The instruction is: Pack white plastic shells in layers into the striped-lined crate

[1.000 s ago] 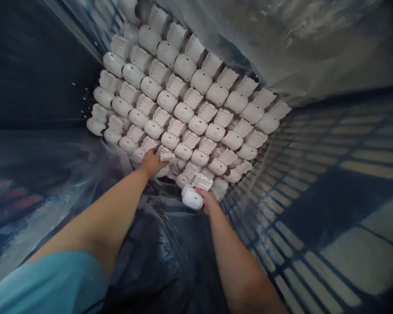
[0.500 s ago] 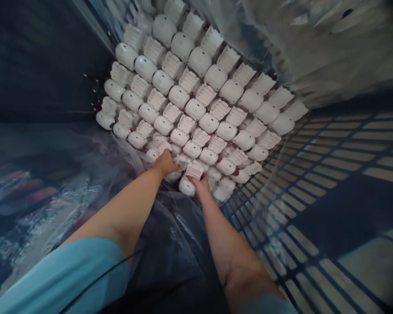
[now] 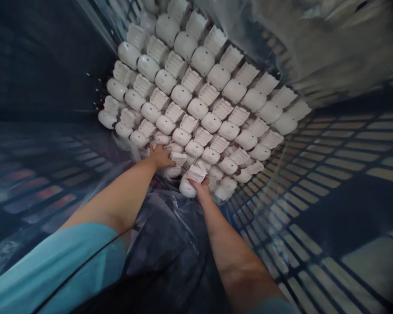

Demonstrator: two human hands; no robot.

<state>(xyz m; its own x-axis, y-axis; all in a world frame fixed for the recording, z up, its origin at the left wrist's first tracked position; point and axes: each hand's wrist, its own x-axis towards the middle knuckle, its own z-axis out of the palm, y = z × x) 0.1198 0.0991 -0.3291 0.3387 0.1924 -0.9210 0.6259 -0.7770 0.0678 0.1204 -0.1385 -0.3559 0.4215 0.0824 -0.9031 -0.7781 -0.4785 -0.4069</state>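
My right hand [image 3: 202, 186] grips a white rounded plastic housing [image 3: 187, 187] with a ribbed white block at its upper end. The thumb lies over the ribbed part; the other fingers are mostly hidden. Just to the left, my left hand [image 3: 161, 156] rests on the near edge of the rows with its fingers apart. Its fingertips touch or hover by a ribbed white piece [image 3: 177, 159]; contact is hard to tell. Several like housings [image 3: 197, 109] lie in slanting rows, each with a small dark slot and a ribbed block behind it.
A blue slatted crate wall [image 3: 309, 205] rises at the right, and another slatted side [image 3: 75, 161] stands at the left. Clear plastic sheeting [image 3: 170, 209] lines the near side and drapes over the crate. More crumpled plastic [image 3: 301, 52] hangs at the upper right.
My left hand has shifted slightly left and its fingers have spread. The plastic at the left has moved, baring more slats. My right hand keeps the housing, now tilted a little.
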